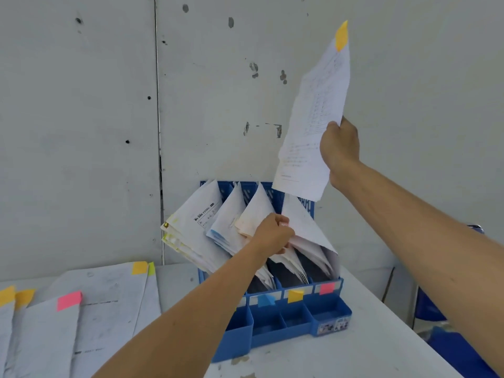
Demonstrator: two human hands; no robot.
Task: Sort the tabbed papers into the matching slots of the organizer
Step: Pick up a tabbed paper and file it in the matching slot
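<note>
In the organizer (281, 332), perhaps four paper stacks (196, 225).

Tabletop (354, 350): white, with brownish marks (240, 360) near my edge.
On it, centre: one blue organizer (286, 327), standing upright, its low front trays toward me.
On it, to my left: loose papers (109, 309), laid flat and overlapping, tabs at their far ends. These are one pink tab (69, 300), three orange tabs (139, 267) and one yellow-green tab (151, 268).
</note>
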